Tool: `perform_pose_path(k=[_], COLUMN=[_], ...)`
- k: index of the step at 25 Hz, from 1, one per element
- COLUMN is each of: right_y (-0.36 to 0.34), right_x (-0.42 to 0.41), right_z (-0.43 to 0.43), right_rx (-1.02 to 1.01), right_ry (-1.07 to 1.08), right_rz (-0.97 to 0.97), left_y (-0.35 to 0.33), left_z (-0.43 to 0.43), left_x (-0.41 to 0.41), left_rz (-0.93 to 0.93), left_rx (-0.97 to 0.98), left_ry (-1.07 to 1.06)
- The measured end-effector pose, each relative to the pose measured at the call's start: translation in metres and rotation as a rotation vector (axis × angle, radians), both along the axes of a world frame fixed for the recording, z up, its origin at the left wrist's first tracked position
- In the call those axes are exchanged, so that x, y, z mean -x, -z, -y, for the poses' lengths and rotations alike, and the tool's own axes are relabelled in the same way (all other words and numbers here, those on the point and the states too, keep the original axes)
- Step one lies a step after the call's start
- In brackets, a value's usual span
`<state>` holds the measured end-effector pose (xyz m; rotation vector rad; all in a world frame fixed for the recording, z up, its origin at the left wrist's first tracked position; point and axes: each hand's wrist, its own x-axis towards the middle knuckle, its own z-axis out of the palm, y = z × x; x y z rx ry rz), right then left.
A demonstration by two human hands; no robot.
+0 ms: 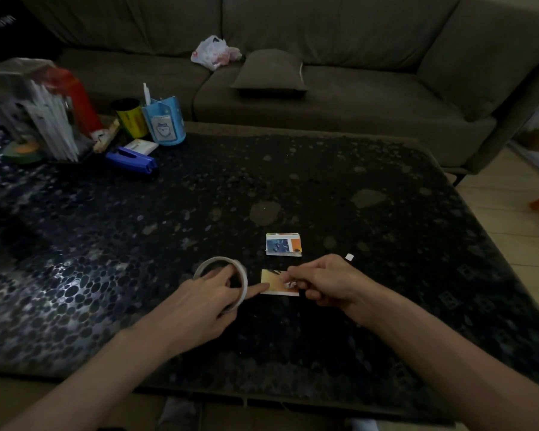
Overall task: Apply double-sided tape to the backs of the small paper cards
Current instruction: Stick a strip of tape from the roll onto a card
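A thin white roll of double-sided tape (212, 262) lies on the dark table. My left hand (209, 293) grips it with fingers through the ring, its index finger stretched out to the left edge of a small orange card (273, 283). My right hand (324, 279) rests on the same card's right side, fingers curled and pinching at its surface. A small stack of cards (283, 244) with a blue and orange picture on top sits just beyond. A tiny white scrap (349, 257) lies to the right of my right hand.
The table (293, 353) is dark with a pebble pattern. At its far left stand a blue pen holder (165, 126), a yellow cup (131, 118), a blue stapler (131, 158) and a clear box of papers (44, 119). A grey sofa (324, 98) runs behind.
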<state>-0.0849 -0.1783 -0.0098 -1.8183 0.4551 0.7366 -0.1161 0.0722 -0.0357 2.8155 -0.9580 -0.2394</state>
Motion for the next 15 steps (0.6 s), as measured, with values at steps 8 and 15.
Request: perform_pose_path(k=[8, 15], right_y=[0.003, 0.006], right_x=[-0.003, -0.006], right_z=[-0.006, -0.006], right_rx=[0.044, 0.072], right_ry=[-0.023, -0.024], right_rz=[-0.011, -0.031], left_y=[0.014, 0.014], left_z=[0.002, 0.004], left_x=[-0.004, -0.002], left_rz=[0.092, 0.103], left_rx=[0.093, 0.119], left_ry=[0.002, 0.012])
